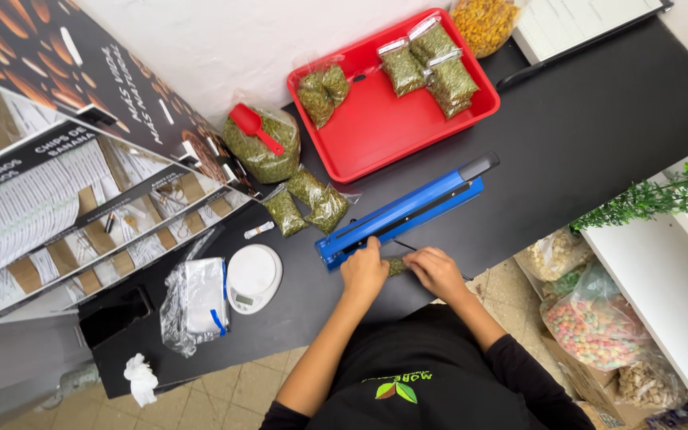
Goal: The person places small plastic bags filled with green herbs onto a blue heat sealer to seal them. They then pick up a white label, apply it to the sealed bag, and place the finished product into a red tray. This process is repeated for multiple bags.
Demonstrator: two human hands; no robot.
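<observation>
Both forearms reach forward, close together. The left hand (363,271) lies palm down with fingers curled; the right hand (436,271) rests just beside it, knuckles up

**Colours on the black counter**

The sealer (402,213) is bright blue with a black handle tip. The tray (376,131) and scoop (253,126) are red. The packets (431,64) hold olive-green seeds. The scale (253,276) is white. The counter (591,135) is plain black; one bag (596,328) holds pastel multicoloured sweets.
</observation>
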